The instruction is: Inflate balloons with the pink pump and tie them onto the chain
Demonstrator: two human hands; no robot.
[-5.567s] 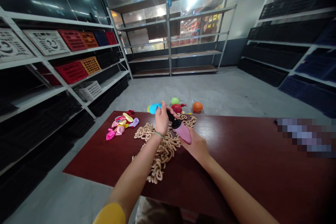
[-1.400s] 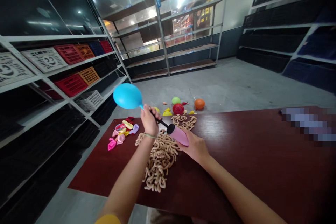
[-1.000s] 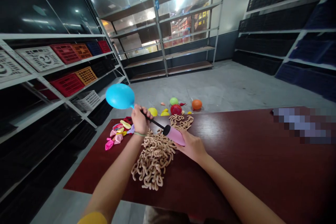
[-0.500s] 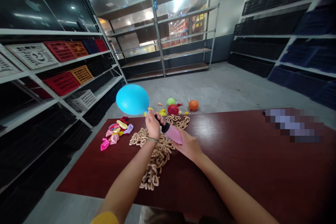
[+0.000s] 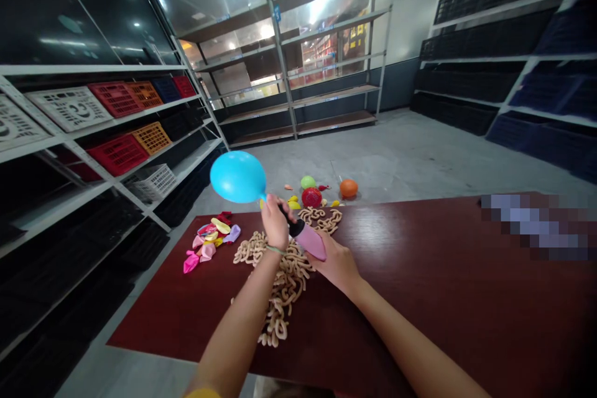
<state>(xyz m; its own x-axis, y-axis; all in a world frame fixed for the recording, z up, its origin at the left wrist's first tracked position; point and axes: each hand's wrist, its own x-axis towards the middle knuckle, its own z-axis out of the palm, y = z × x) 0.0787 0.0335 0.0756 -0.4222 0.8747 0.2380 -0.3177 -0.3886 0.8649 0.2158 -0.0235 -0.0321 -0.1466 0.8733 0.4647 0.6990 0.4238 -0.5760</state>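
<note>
Blue balloon [image 5: 238, 176] is rounder than in the earliest frame; L hand [image 5: 275, 224] is back in close to pink pump [image 5: 311, 242], no long black rod btwn them as a sec ago.
Balloon: smooth, shiny rubber, egg-shaped; pump: smooth pink body w/ black collar. Curly, matte beige cords [image 5: 285, 280] lie in a loose pile on glossy dk red table [image 5: 420, 273], limp balloons [image 5: 221, 226] to the left, round ones [image 5: 311, 197] on floor past far edge. L arm reaches fwd, fingers curled tight at balloon neck & pump's black end; R hand [image 5: 338, 264] wraps pink body, thumb side up, lower fingers hidden, can't tell how they sit. Pump's held over cords, long axis slanting fwd-left; balloon's up off table, wide end left, neck down-right.
</note>
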